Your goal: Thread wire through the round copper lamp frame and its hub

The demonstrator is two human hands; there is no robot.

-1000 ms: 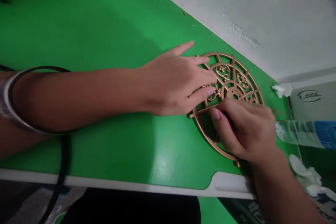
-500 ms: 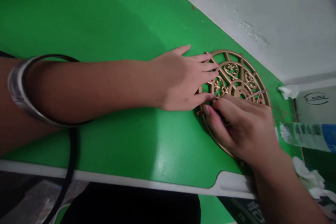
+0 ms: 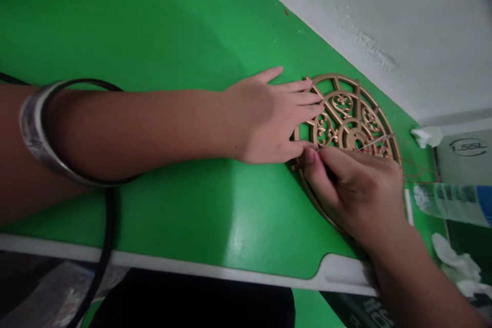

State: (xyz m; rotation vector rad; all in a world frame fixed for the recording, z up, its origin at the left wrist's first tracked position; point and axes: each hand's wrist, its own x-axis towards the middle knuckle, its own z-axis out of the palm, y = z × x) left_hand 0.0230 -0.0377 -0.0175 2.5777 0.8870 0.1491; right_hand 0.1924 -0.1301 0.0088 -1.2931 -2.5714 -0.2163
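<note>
Both our hands press on the gold grille (image 3: 348, 113) on the desk (image 3: 172, 36): left hand (image 3: 269, 118) has flattened, fingers released, right hand (image 3: 357, 189) pinches thin wire (image 3: 378, 139).

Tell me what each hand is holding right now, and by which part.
The left hand presses flat on the near-left rim of the gold ornament, pinning it to the table. The right hand pinches something at its lower rim; what exactly is hidden.
</note>
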